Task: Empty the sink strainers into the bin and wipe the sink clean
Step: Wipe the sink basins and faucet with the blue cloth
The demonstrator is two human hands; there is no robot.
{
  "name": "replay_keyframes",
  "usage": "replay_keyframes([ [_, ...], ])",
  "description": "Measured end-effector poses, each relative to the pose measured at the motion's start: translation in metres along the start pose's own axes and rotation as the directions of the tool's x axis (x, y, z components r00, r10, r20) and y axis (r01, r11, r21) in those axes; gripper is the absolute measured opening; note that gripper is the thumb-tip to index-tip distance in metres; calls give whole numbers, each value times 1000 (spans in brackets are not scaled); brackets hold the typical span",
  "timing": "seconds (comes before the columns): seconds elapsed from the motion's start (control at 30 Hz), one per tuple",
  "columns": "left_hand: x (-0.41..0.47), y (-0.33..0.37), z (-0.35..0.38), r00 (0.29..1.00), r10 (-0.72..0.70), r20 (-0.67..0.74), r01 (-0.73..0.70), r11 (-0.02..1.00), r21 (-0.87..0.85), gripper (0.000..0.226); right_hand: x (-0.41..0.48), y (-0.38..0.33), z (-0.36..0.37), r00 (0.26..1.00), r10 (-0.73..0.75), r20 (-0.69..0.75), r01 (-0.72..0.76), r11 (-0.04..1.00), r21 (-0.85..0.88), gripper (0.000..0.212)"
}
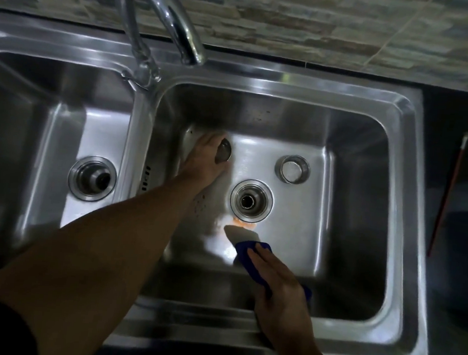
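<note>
1. The left hand (pixel 203 158) reached into the right basin (pixel 364 215) of the sink (pixel 291 78), fingers curled round a round strainer (pixel 224 154). The right hand (pixel 279 295) gripped a blue cloth (pixel 248 259) nearer the basin's front wall, fingers laid over it.
2. A second strainer (pixel 293 169) stood upright right of the left hand and beyond the right hand, touching neither.
3. The open drain (pixel 251 201) lay between the hands, with orange residue (pixel 242 222) just beyond the cloth's pale grey tip.
4. The sink was glossy stainless steel with rounded corners, and both strainers were small metal cups.
5. A chrome tap (pixel 167 18) arched beyond the left hand. The left forearm crossed the basin divider, hiding part of it. A thin red stick (pixel 447 194) lay on dark counter, well right of the right hand.
</note>
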State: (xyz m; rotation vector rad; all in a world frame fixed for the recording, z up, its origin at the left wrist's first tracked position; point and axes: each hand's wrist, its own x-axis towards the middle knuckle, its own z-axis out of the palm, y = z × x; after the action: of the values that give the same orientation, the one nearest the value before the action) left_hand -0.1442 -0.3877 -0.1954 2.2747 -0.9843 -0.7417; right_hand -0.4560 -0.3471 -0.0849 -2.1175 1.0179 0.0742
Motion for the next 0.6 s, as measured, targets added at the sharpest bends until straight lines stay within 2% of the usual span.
replay_keyframes([
  [0.2, -14, -2, -13, 992, 41, 119, -41, 999, -5, 94, 4, -3, -3, 996, 48, 77, -47, 999, -17, 74],
  [0.27, -28, 0, -27, 993, 71, 99, -74, 997, 27, 83, 4, -3, -4, 992, 83, 95, -83, 997, -4, 75],
  [0.4, -81, 0, -64, 970, 242, -23, -223, 923, 314, 51, 4, -5, -5, 995, 76, 63, -77, 997, 9, 75],
  [0.53, -137, 12, -84, 934, 357, -9, -317, 839, 441, 49, 10, -11, -12, 999, 36, -33, -32, 994, 105, 74],
  [0.6, -158, 12, -90, 941, 338, -35, -279, 828, 487, 49, 21, -11, -16, 990, 117, -78, -101, 978, 185, 72],
])
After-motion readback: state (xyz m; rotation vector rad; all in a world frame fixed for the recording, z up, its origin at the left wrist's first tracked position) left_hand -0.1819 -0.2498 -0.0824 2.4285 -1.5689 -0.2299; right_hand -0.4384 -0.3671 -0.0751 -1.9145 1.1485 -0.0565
